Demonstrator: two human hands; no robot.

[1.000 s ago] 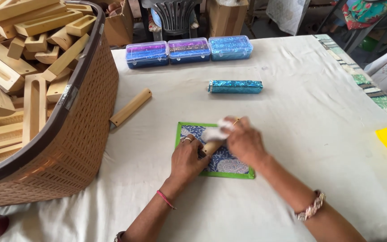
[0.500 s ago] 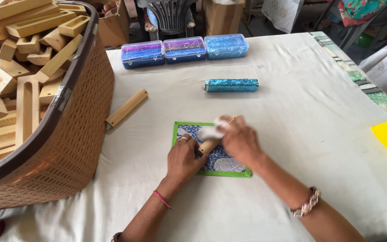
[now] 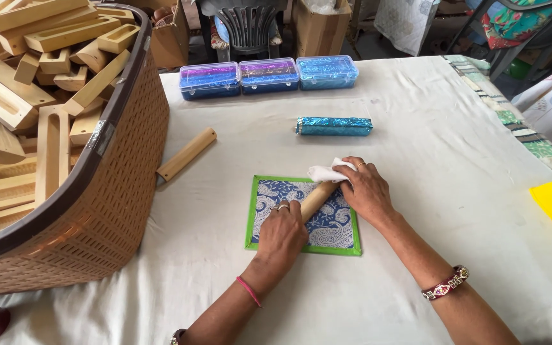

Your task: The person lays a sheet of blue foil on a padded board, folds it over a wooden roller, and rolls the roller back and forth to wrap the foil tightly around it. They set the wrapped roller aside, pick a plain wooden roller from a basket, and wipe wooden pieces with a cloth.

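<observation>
You are wiping a short round wooden stick (image 3: 314,199) with a small white cloth (image 3: 328,172), and it looks like the cleaning step is in the middle. Your left hand (image 3: 282,233) is pressing down flat on the near end of the stick, fingers curled over it, holding it in place. Your right hand (image 3: 365,190) is pinching the cloth around the far end of the stick. The stick is lying on a square blue patterned paper with a green border (image 3: 269,198), near the middle of the white cloth-covered table (image 3: 416,128), closer to its near edge. Its long side is running slantwise, from near-left up to far-right, with the wrapped tip pointing toward the far right corner. For the next move, I think you are needing a firm hold with the left hand while the cloth is sliding along the stick. A big brown woven basket (image 3: 116,191) of wooden pieces is sitting at the left edge.
</observation>
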